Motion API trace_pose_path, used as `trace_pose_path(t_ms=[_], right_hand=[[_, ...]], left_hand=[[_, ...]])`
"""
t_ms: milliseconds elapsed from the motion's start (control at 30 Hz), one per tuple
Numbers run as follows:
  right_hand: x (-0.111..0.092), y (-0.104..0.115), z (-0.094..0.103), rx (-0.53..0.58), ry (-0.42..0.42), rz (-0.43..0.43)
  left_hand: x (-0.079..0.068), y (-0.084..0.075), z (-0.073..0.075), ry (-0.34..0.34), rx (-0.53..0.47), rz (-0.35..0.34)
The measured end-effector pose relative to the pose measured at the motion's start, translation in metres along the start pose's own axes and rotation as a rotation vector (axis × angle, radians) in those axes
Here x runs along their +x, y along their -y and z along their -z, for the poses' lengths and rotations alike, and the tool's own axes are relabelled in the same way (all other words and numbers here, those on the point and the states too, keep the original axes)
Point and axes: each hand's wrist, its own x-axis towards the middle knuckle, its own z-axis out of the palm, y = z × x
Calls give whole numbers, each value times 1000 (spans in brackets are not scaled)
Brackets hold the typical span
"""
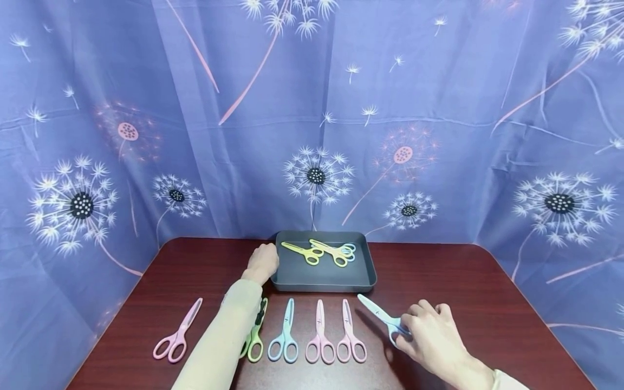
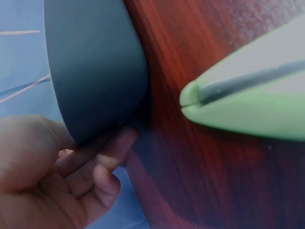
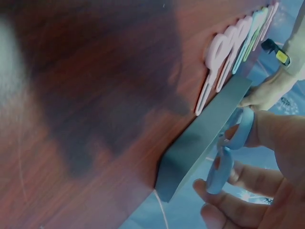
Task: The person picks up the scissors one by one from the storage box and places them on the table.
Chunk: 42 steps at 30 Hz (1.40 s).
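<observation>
"Two hands on your feed, far apart. What has each got?"

"I've the left hand [image 1: 262,265] gripping the side of the dark tray [image 1: 297,275], its thumb going behind the rim. The right hand [image 1: 431,338] pinches some blue scissors [image 1: 375,308] by the handles, tips just off the tray's near right corner, not yet over it."

"What could go wrong?"

"I'd worry about the blades sticking out ahead of the grip. Carried low, they could knock the tray wall and twist loose. If the left hand pulled, the tray might skid into the green scissors [image 1: 255,346]. Inside, one of the two yellow scissors [image 1: 301,252] lies across another blue pair [image 1: 352,249], so anything set on top might snag."

"Does any camera hide something?"

"From the head I can't see the left fingers [image 2: 107,179], and the sleeve [image 1: 219,336] covers part of the green scissors. My left wrist view shows both those fingers and the green tips near the tray. My right wrist view gives me the handle loops between thumb and fingers, but I can't make out the held blades; the head view shows those."
</observation>
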Motion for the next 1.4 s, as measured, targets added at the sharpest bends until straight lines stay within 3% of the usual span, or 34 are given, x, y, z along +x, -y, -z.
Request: trace_pose_path(t_ms=[667, 1000, 1267, 1400], right_hand=[[-3, 14, -11, 22, 217, -163], [-3, 21, -17, 1, 256, -179], [-2, 29, -19, -8, 382, -200], [-2, 33, -24, -33, 407, -203]], left_hand=[[-1, 1, 0, -32, 15, -15], [-3, -1, 1, -33, 18, -5], [-3, -2, 0, -35, 24, -10], [-3, -2, -1, -26, 23, -9]])
